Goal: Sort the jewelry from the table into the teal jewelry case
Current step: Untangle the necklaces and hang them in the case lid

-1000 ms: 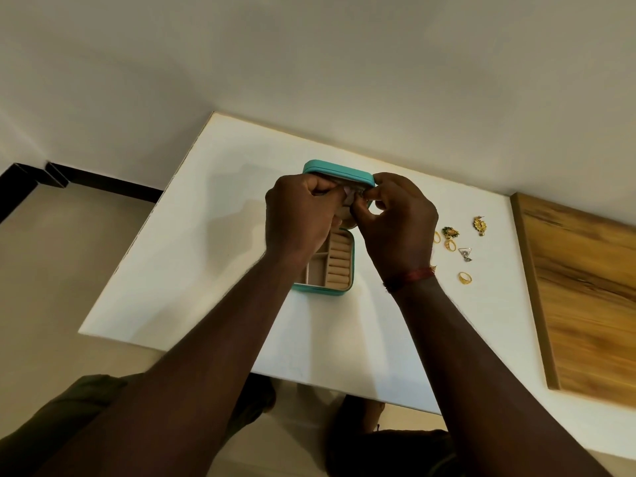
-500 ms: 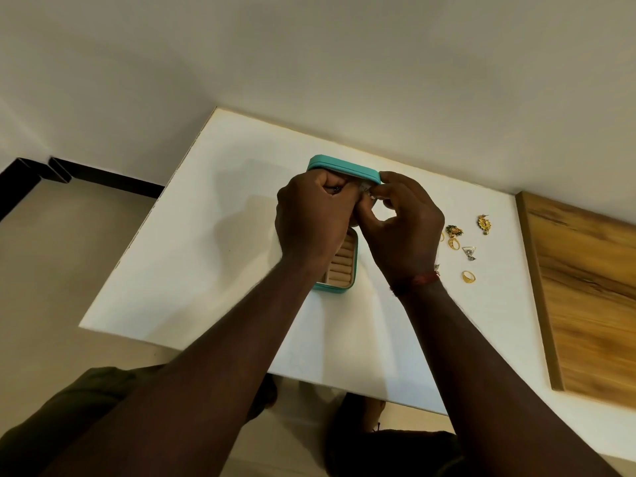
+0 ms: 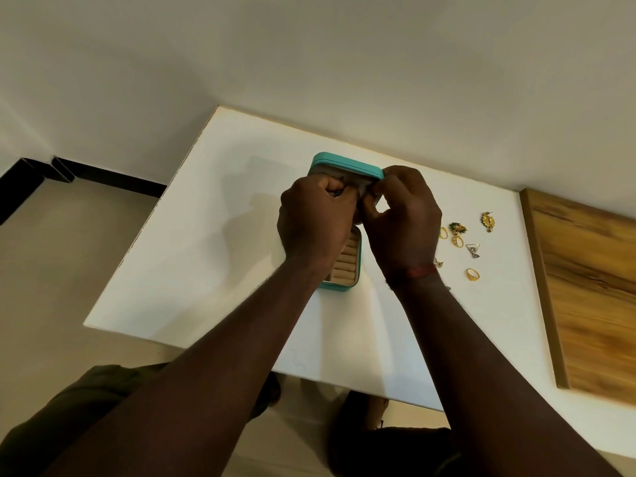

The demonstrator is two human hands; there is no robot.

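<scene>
- My left hand (image 3: pixel 315 222) and right hand (image 3: pixel 402 225) meet above the open teal jewelry case (image 3: pixel 335 287), which sits mid-way across the white table (image 3: pixel 206 235) with its lid (image 3: pixel 347 166) standing upright.
- My left fingers are curled tight around a small dark piece (image 3: pixel 335 193), too small to identify.
- My right thumb and forefinger are pressed together on the grey flap (image 3: pixel 359 188) inside the lid.
- The case's beige ring rolls (image 3: pixel 344 266) show below my left wrist.
- More jewelry lies loose on the table to the right of the case, beside my right hand: a gold ring (image 3: pixel 472 274), a silver triangular earring (image 3: pixel 474 250), a gold-and-green piece (image 3: pixel 457 227), a gold oval piece (image 3: pixel 457 241) and an ornate gold earring (image 3: pixel 488 221).
- A red thread (image 3: pixel 418 271) circles my right wrist.
- A wooden board (image 3: pixel 592 287) lies along the table's right side.
</scene>
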